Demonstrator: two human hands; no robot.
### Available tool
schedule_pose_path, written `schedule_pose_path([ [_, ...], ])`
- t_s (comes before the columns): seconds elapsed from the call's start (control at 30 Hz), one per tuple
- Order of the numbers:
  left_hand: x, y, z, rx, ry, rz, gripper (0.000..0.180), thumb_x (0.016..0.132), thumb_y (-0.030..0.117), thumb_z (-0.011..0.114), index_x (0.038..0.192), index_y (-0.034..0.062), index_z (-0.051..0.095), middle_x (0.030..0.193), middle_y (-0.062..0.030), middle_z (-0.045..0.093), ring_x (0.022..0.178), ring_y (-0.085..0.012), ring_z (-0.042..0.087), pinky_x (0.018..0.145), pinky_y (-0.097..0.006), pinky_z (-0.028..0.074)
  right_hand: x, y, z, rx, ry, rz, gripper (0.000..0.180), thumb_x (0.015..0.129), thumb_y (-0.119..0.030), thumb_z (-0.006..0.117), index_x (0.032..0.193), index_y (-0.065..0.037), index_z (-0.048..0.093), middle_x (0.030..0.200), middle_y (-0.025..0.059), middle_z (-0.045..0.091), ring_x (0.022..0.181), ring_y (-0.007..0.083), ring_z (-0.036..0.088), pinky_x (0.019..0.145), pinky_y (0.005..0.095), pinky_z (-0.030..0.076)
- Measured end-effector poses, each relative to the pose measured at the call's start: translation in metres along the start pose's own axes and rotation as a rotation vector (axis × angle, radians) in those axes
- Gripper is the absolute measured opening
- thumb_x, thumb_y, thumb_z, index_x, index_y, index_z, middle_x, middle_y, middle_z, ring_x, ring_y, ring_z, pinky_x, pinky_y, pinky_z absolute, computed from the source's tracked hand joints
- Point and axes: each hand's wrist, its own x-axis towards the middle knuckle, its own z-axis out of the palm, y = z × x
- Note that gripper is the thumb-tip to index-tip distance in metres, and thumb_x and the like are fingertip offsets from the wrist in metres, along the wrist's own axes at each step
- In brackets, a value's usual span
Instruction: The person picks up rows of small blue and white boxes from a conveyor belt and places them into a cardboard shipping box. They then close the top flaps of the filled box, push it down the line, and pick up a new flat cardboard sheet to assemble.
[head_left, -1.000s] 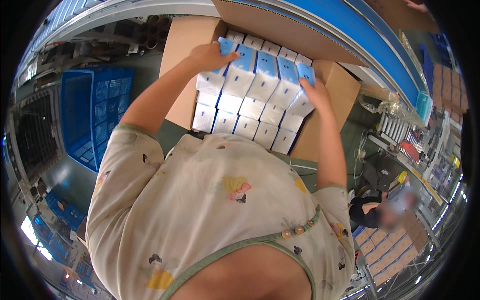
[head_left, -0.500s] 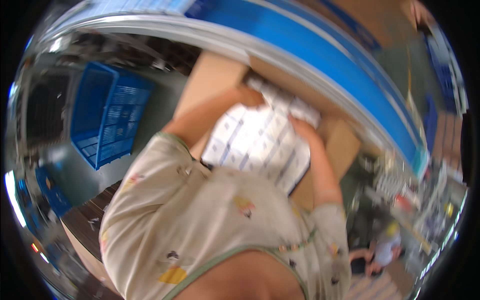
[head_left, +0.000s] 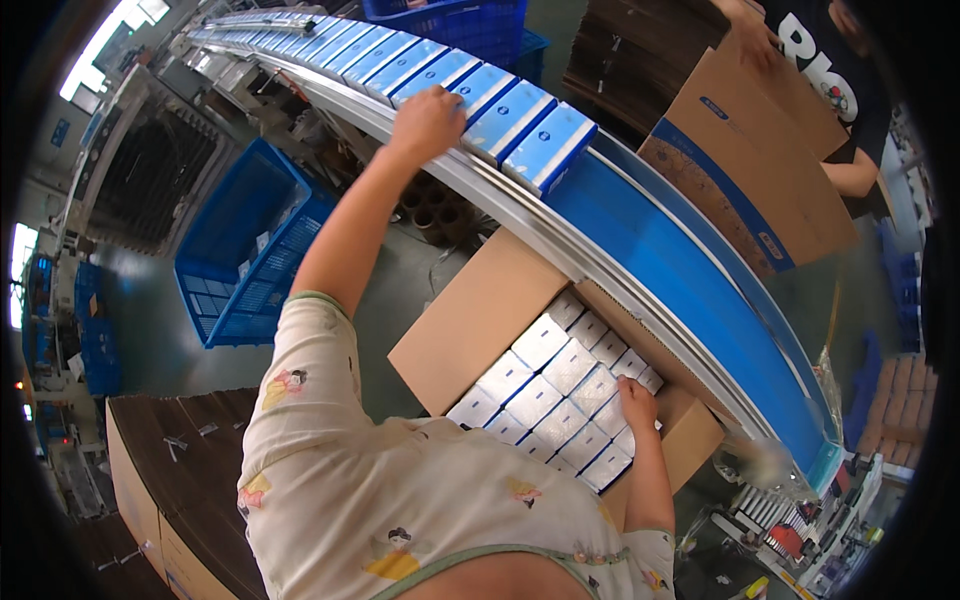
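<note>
My left hand (head_left: pixel 430 125) reaches out over the conveyor and rests on the near side of a row of blue-and-white packs (head_left: pixel 505 118), its fingers bent over them but not closed round one. My right hand (head_left: pixel 640 405) lies on the white wrapped packs (head_left: pixel 550 395) in the carton, near their right edge, with its fingers laid against them. These packs stand in close rows inside the open cardboard carton (head_left: pixel 490 315). Its flaps are folded outward, and my shirt hides its near side.
The blue conveyor belt (head_left: pixel 690 290) with a metal rail curves past the carton's far side. A blue crate (head_left: pixel 250 245) stands on the left, stacked flat cardboard (head_left: pixel 195 470) at lower left. Across the belt, a person handles another carton (head_left: pixel 745 160).
My left hand has left the carton and reached up and left to the blue packs. My right hand stays at the white packs. The view has shifted, showing more of the conveyor.
</note>
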Motion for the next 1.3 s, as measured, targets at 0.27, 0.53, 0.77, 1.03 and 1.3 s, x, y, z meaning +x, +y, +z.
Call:
schedule_pose_path([
  [0.27, 0.051, -0.074, 0.002, 0.077, -0.095, -0.438, 0.059, 0.08, 0.048, 0.046, 0.121, 0.0053, 0.046, 0.119, -0.0165, 0.05, 0.11, -0.0311, 0.047, 0.091, -0.039, 0.038, -0.057, -0.057, -0.041, 0.379, 0.119, -0.259, 0.02, 0.08, -0.015, 0.057, 0.097, -0.004, 0.062, 0.089, 0.0123, 0.064, 0.083, 0.0228, 0.061, 0.075, 0.0303, 0.046],
  [0.53, 0.028, 0.076, 0.035, -0.394, -0.456, -0.13, 0.092, 0.062, 0.064, 0.061, 0.124, -0.002, 0.039, 0.11, -0.0251, 0.053, 0.099, -0.0376, 0.055, 0.083, -0.04, 0.045, 0.012, -0.101, -0.155, 0.389, 0.722, -0.271, 0.043, 0.08, -0.023, 0.061, 0.116, -0.001, 0.051, 0.098, 0.0132, 0.062, 0.084, 0.0148, 0.058, 0.072, 0.0261, 0.046],
  [0.77, -0.006, 0.178, 0.074, -0.691, -0.393, -0.004, 0.105, 0.05, 0.065, 0.071, 0.122, -0.0041, 0.036, 0.108, -0.0248, 0.054, 0.095, -0.0345, 0.058, 0.083, -0.039, 0.046, 0.054, -0.063, -0.175, 0.902, 0.452, -0.062, 0.056, 0.064, -0.038, 0.074, 0.098, 0.002, 0.054, 0.094, 0.0128, 0.059, 0.087, 0.0186, 0.056, 0.08, 0.0293, 0.042],
  [1.03, -0.084, 0.215, -0.063, -0.781, -0.058, 0.21, 0.093, 0.06, 0.043, 0.074, 0.129, 0.0031, 0.026, 0.11, -0.0206, 0.05, 0.101, -0.0305, 0.053, 0.084, -0.038, 0.044, -0.084, -0.065, -0.175, 0.833, 0.974, -0.599, 0.063, 0.066, -0.009, 0.072, 0.117, 0.003, 0.036, 0.109, 0.0106, 0.049, 0.093, 0.0156, 0.05, 0.081, 0.0309, 0.043],
  [1.3, -0.226, 0.194, 0.007, -0.665, -0.381, 0.072, 0.108, 0.056, 0.048, 0.077, 0.13, -0.0026, 0.017, 0.101, -0.0229, 0.055, 0.086, -0.0341, 0.06, 0.075, -0.036, 0.048, -0.134, -0.003, -0.027, 0.779, 0.813, -0.105, 0.085, 0.063, -0.027, 0.074, 0.126, 0.004, 0.026, 0.119, 0.0169, 0.043, 0.105, 0.0251, 0.048, 0.089, 0.0371, 0.039],
])
